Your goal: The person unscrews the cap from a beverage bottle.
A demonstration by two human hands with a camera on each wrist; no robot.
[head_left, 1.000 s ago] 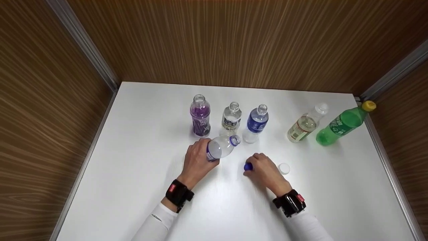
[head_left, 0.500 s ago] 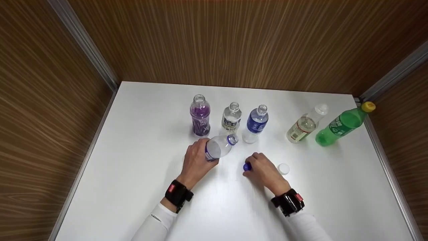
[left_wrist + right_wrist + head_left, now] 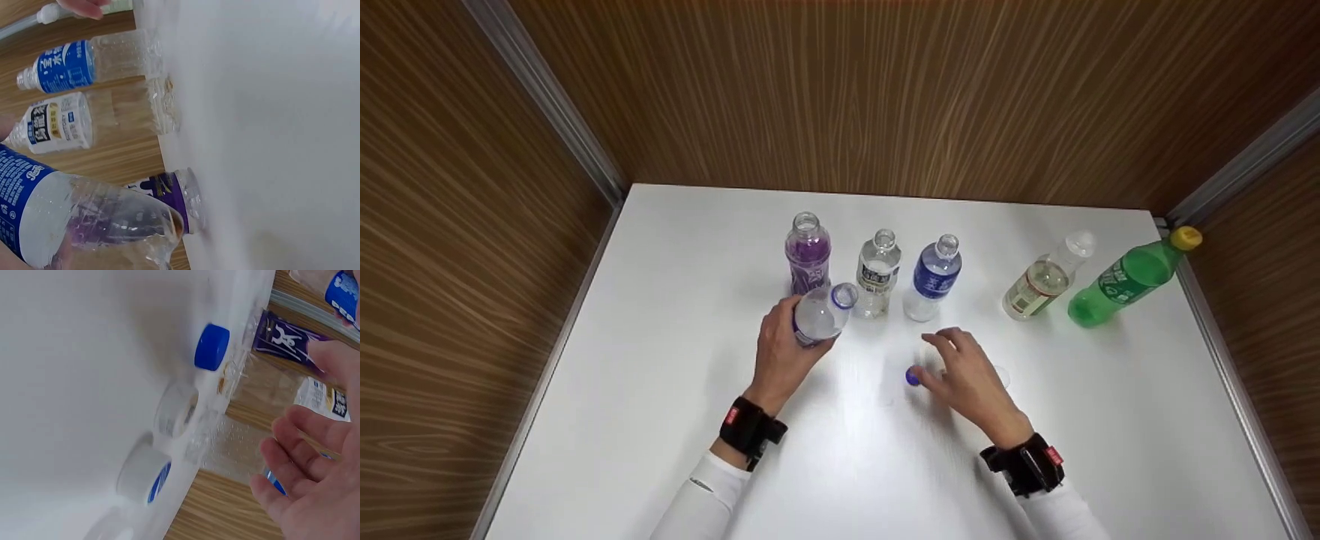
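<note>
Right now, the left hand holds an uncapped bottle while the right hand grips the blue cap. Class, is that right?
Not quite: the right hand does not grip the blue cap. The right wrist view shows the cap on the table, apart from the open hand. The left hand does hold an uncapped bottle.

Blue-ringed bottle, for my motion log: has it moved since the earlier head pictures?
Yes, the blue-ringed bottle moved left, away from the white-labelled bottle.
</note>
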